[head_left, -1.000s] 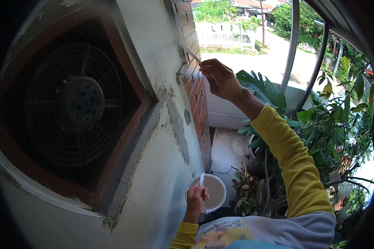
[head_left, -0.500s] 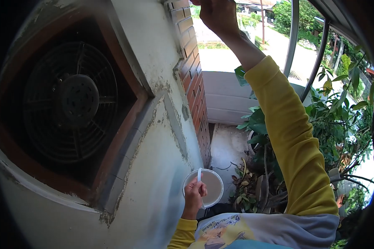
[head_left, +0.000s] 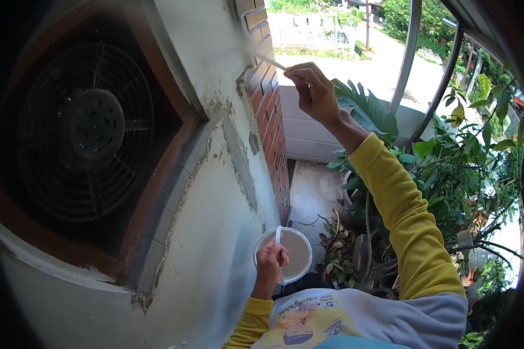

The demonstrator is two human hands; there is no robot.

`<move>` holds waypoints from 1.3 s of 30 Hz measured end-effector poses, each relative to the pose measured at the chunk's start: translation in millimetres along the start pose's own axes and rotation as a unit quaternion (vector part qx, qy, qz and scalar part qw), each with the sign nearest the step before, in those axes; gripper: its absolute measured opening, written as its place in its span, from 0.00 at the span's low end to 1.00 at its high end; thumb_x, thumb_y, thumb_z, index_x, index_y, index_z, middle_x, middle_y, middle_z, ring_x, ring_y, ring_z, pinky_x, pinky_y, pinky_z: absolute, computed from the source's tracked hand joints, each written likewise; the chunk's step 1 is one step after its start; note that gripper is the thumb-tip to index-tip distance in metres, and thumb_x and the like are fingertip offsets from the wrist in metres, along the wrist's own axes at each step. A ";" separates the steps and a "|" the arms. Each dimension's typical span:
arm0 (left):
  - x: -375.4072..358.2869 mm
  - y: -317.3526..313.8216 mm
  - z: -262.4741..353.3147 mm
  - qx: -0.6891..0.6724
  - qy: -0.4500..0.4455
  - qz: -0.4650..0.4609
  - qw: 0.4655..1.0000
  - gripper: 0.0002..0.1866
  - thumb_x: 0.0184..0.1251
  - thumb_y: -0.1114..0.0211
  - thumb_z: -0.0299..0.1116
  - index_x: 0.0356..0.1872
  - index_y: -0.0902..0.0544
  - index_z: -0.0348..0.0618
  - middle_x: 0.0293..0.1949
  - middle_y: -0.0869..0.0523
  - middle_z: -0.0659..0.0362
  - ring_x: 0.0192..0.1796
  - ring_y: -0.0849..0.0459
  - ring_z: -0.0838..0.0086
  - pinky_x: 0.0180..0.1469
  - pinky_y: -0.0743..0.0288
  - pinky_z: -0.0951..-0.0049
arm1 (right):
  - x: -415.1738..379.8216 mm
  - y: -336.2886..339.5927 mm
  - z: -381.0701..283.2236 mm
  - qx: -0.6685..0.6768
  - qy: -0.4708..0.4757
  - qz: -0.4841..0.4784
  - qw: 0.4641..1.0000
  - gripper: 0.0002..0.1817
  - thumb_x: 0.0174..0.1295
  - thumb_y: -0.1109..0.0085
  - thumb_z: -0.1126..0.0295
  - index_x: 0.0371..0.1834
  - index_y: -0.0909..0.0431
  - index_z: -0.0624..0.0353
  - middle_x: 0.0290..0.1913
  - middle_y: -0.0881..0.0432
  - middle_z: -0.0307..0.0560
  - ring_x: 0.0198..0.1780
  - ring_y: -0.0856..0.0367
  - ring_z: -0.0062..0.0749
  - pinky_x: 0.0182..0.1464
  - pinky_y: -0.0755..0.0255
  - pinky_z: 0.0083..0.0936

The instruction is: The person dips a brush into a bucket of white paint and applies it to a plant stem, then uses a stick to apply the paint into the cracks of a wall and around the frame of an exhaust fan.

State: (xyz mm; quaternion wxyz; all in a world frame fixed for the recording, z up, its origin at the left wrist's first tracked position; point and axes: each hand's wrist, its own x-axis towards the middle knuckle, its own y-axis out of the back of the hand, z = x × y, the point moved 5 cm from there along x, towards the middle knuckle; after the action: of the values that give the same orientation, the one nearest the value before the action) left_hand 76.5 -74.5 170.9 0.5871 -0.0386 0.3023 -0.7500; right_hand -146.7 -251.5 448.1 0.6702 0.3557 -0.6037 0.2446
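My left hand point(head_left: 268, 262) is wrapped round the white handle of a bucket point(head_left: 300, 256), low in the view beside the wall. Pale liquid shows inside the bucket. Higher up, my right hand point(head_left: 315, 93) pinches a thin stick-like tool point(head_left: 271, 60), whose far end points at the wall's edge near the brick strip point(head_left: 269, 110). That far end is blurred, so I cannot tell its shape or whether it touches the wall.
A large round fan point(head_left: 93, 131) sits in a brown frame on the left of the worn white wall point(head_left: 215, 244). Leafy plants point(head_left: 448, 168) and branches stand at the right, below metal bars point(head_left: 406, 58). Dry leaves lie beyond the bucket.
My right hand has come down from the top edge of the view, and the thin tool now shows in it. My left hand still holds the bucket in nearly the same place.
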 end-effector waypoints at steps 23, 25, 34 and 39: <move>-1.1 3.8 4.0 0.008 -0.010 0.003 1.000 0.21 0.68 0.52 0.26 0.60 0.29 0.29 0.18 0.30 0.63 0.15 0.36 0.82 0.19 0.41 0.81 | 91.4 20.4 15.1 -0.041 -0.097 0.096 0.990 0.08 0.68 0.52 0.73 0.34 0.24 0.64 0.26 0.18 0.50 0.31 0.14 0.34 0.32 0.22 0.27; -1.9 4.1 4.1 0.005 -0.008 0.005 1.000 0.21 0.68 0.52 0.26 0.60 0.29 0.29 0.18 0.30 0.63 0.15 0.36 0.82 0.19 0.41 0.81 | 92.9 20.5 9.4 -0.022 -0.087 0.099 0.991 0.09 0.68 0.52 0.72 0.33 0.24 0.65 0.26 0.18 0.49 0.30 0.14 0.33 0.33 0.21 0.26; 0.2 3.7 0.9 0.003 -0.005 0.001 1.000 0.20 0.68 0.53 0.25 0.60 0.29 0.30 0.18 0.30 0.63 0.15 0.36 0.82 0.20 0.40 0.80 | 56.7 5.2 12.1 -0.039 -0.065 0.045 0.996 0.06 0.64 0.46 0.76 0.31 0.24 0.66 0.28 0.18 0.51 0.28 0.14 0.34 0.30 0.20 0.23; -0.5 3.0 1.6 0.005 -0.006 0.002 1.000 0.21 0.68 0.53 0.25 0.60 0.29 0.30 0.17 0.30 0.63 0.15 0.36 0.82 0.20 0.40 0.80 | 95.2 9.7 20.6 -0.036 -0.059 0.092 0.993 0.05 0.64 0.46 0.76 0.31 0.23 0.65 0.28 0.17 0.51 0.28 0.14 0.34 0.30 0.21 0.23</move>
State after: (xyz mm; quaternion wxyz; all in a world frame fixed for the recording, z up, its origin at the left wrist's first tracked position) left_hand 79.9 -75.1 170.8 0.5907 -0.0393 0.2948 -0.7501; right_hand -152.7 -271.0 543.8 0.6205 0.2879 -0.6810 0.2615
